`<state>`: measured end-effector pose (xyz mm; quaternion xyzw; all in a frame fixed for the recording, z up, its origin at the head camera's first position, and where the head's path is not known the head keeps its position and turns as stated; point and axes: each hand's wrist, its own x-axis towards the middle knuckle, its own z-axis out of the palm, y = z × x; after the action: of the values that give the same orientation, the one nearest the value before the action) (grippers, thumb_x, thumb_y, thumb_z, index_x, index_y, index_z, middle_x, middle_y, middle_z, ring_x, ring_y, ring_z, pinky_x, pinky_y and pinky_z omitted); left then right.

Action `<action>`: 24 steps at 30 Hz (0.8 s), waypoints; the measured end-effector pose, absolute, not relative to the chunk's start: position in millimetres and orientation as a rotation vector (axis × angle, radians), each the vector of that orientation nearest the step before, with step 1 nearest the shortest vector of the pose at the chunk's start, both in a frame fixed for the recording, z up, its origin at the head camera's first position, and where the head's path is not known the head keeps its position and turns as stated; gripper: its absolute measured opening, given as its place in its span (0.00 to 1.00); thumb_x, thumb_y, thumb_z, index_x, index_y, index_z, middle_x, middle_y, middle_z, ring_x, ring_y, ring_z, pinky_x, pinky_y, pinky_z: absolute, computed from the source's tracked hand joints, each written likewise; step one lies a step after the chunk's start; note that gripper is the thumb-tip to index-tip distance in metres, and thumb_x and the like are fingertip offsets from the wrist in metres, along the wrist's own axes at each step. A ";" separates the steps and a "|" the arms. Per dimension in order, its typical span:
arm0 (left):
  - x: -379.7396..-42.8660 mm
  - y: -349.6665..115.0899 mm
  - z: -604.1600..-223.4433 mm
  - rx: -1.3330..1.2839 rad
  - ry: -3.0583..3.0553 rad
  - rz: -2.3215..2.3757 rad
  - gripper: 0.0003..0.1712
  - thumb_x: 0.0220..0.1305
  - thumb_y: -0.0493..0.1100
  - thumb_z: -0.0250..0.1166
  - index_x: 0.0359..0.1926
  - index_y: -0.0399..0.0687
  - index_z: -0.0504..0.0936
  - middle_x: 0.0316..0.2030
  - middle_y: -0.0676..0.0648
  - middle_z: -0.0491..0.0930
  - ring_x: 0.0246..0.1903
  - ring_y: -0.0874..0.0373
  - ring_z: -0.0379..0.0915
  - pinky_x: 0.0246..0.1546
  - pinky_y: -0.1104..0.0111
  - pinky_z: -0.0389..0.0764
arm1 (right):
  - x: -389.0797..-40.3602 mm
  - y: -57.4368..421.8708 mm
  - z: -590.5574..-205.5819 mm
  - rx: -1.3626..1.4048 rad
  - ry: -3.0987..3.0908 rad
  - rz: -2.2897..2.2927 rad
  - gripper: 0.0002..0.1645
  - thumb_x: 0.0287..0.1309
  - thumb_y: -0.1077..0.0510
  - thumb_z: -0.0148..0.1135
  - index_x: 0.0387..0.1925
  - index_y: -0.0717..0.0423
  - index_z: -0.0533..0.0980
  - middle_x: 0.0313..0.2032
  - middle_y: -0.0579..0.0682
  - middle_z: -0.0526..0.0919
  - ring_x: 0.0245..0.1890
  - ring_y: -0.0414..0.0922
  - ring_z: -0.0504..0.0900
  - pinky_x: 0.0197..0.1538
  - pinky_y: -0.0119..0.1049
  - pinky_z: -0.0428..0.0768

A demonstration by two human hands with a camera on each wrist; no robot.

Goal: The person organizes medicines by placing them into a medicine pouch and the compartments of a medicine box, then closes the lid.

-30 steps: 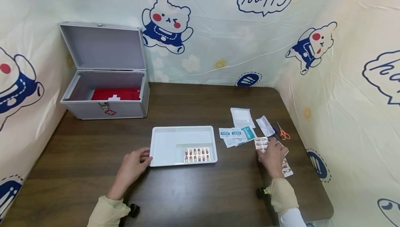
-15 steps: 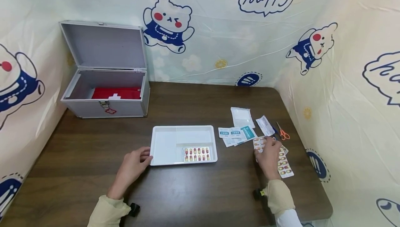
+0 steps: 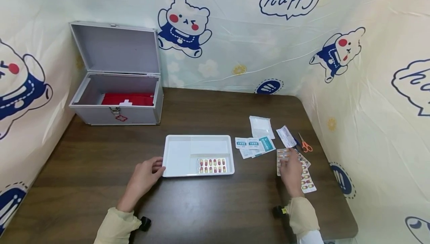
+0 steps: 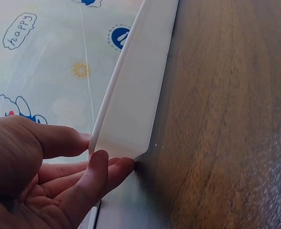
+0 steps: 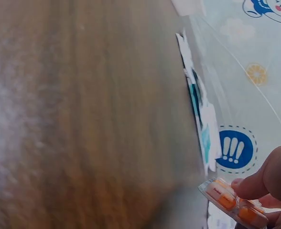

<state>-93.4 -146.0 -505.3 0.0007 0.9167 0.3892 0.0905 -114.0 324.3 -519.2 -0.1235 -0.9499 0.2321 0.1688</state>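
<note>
Orange capsules sit in the clear blister pack (image 5: 225, 198) pinched in my right hand (image 3: 291, 171): thumb on it, fingers partly hidden behind, gap no wider than the thin pack. Light pinch, presumably to spare the bubbles. Pack is on the table's right side, well apart from the tray. My left hand (image 3: 146, 175) grips the white tray (image 3: 176, 156) by its left edge, thumb at the rim, fingers against the outer wall, likely to steady it. Tray: smooth, shallow, rectangular, rounded corners, probably plastic; a capsule strip (image 3: 212, 166) lies inside, near right corner. Just beside my right hand, another strip (image 3: 308, 181), flat on the wood-grain table (image 3: 215, 210). Farther off: overlapping teal-and-white packets (image 3: 267, 144), flat white pouch (image 3: 261, 126), orange-handled scissors (image 3: 306, 147), grouped there probably for reach. Back left: silvery box (image 3: 139, 115), hard-sided, lid up, red item (image 3: 139, 99) inside. Behind: creased bear-print sheet (image 3: 228, 46).
</note>
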 end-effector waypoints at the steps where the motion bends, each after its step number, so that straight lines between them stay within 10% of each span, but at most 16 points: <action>1: -93.6 -145.7 -505.0 0.002 2.725 1.154 0.22 0.66 0.37 0.65 0.59 0.29 0.77 0.49 0.32 0.84 0.48 0.40 0.84 0.50 0.50 0.84 | -113.0 324.5 -517.4 -0.345 -2.683 0.666 0.31 0.57 0.72 0.62 0.61 0.73 0.64 0.36 0.75 0.79 0.32 0.67 0.78 0.37 0.63 0.73; 13: -93.5 -143.9 -504.0 -0.014 2.717 1.141 0.23 0.66 0.36 0.65 0.59 0.29 0.76 0.49 0.31 0.84 0.48 0.40 0.83 0.49 0.50 0.84 | -113.1 318.5 -504.9 -0.302 -2.702 0.783 0.29 0.58 0.72 0.62 0.62 0.64 0.70 0.47 0.70 0.81 0.19 0.47 0.65 0.26 0.37 0.60; 24: -93.0 -143.5 -503.3 -0.014 2.735 1.142 0.22 0.66 0.36 0.64 0.59 0.28 0.76 0.48 0.31 0.84 0.48 0.40 0.84 0.49 0.50 0.84 | -115.8 297.8 -498.4 -0.169 -2.727 0.951 0.28 0.60 0.71 0.62 0.62 0.59 0.71 0.56 0.68 0.81 0.34 0.58 0.79 0.37 0.50 0.76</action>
<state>-93.0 -143.5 -503.3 -0.0048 0.9192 0.3836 0.0888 -115.8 297.8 -498.4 -0.0581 -0.9354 0.3260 0.1238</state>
